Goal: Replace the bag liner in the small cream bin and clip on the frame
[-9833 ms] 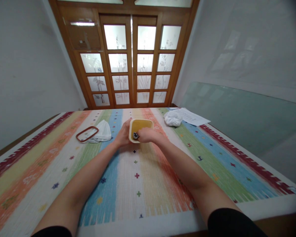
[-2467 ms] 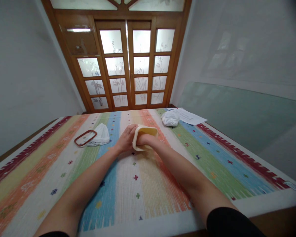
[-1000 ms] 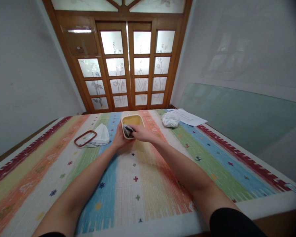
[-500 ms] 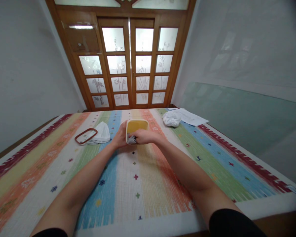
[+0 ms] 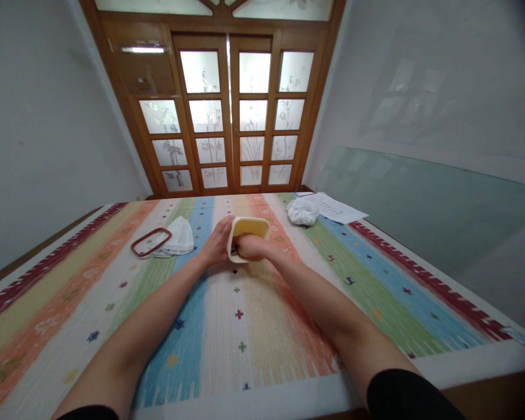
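Note:
A cream plastic container (image 5: 266, 225) with a yellowish inside stands tilted, its mouth facing me, over the middle of the striped tablecloth. My left hand (image 5: 219, 240) grips its left wall from outside, thumb side near the rim. My right hand (image 5: 250, 247) reaches in through the mouth, with its fingers curled by the lower left inner wall. A small dark grey bit of cloth (image 5: 234, 249) shows at those fingers; the container hides most of it.
To the left, a lid with a red-brown rim (image 5: 151, 255) leans against a crumpled white cloth or bag (image 5: 180, 236). At the back right lie a white bundle (image 5: 302, 212) and printed paper sheets (image 5: 339, 210). The striped tablecloth (image 5: 219, 344) covers the table.
The container has tipped further and shifted slightly right. My right hand has gone deeper inside, and less of the grey cloth shows. My left hand has turned a little along the container's side.

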A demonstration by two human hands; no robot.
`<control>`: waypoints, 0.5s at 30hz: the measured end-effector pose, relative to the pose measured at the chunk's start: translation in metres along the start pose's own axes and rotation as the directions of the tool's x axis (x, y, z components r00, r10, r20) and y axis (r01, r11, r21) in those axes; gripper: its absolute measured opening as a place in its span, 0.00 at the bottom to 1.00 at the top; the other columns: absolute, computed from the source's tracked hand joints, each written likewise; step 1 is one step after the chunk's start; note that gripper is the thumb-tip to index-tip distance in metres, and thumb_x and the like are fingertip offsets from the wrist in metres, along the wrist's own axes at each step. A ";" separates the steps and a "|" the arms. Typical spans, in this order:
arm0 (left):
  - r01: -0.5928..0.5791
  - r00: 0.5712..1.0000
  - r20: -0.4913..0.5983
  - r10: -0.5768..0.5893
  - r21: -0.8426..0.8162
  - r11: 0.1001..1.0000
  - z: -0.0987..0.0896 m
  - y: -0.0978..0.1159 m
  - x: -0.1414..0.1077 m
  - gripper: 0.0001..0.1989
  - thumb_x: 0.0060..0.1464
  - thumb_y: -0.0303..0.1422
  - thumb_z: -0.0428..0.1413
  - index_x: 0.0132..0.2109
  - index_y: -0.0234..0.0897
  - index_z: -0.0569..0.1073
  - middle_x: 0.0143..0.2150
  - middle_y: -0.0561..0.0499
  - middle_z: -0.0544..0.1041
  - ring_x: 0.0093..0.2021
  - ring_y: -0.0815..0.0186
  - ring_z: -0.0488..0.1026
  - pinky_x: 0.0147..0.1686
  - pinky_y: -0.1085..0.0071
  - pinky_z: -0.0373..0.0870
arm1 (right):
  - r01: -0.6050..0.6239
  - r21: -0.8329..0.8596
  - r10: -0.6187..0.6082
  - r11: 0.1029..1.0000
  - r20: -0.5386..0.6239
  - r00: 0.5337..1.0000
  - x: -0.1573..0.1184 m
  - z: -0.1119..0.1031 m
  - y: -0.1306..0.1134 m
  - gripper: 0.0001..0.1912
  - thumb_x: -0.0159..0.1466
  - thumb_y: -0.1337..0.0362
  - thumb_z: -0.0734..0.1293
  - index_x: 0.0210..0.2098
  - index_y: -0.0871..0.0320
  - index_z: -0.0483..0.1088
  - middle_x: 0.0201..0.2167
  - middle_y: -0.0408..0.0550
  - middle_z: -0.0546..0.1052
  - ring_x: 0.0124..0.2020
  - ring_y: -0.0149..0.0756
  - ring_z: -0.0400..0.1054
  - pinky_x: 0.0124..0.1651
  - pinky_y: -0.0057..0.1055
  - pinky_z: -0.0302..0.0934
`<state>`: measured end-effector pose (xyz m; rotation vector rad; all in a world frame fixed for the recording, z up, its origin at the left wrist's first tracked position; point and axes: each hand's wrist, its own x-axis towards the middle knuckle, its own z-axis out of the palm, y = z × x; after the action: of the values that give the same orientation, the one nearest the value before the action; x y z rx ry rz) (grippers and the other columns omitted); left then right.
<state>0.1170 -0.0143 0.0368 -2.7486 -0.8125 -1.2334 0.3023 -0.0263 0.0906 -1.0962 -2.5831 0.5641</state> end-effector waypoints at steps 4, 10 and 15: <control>0.029 0.999 -0.016 -0.029 -0.012 1.000 0.002 -0.009 -0.002 0.63 0.46 0.38 0.71 0.78 0.43 0.41 0.75 0.32 0.54 0.76 0.36 0.54 0.72 0.35 0.58 | -0.020 -0.284 0.092 0.958 0.244 0.965 -0.014 -0.028 -0.019 0.21 0.64 0.73 0.65 0.55 0.64 0.78 0.47 0.62 0.83 0.44 0.48 0.77 0.46 0.36 0.66; 0.054 0.992 -0.107 -0.062 -0.076 0.996 0.005 -0.021 -0.004 0.57 0.48 0.44 0.70 0.76 0.43 0.48 0.74 0.34 0.58 0.74 0.37 0.58 0.72 0.34 0.57 | 0.061 -0.372 0.053 0.926 0.287 0.956 -0.043 -0.069 -0.060 0.21 0.64 0.73 0.64 0.53 0.56 0.81 0.46 0.57 0.84 0.43 0.46 0.79 0.42 0.33 0.64; 0.041 0.988 -0.141 -0.055 -0.099 0.994 0.005 -0.022 -0.005 0.57 0.48 0.46 0.71 0.76 0.44 0.49 0.73 0.35 0.59 0.73 0.38 0.60 0.71 0.35 0.59 | 0.047 -0.385 0.064 0.922 0.269 0.961 -0.049 -0.074 -0.063 0.23 0.64 0.73 0.62 0.54 0.55 0.80 0.46 0.54 0.85 0.44 0.44 0.79 0.43 0.32 0.64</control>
<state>0.1072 0.0037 0.0263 -2.6868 -0.8307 -1.4980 0.3252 -0.0842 0.1796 -1.2211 -3.0290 0.2168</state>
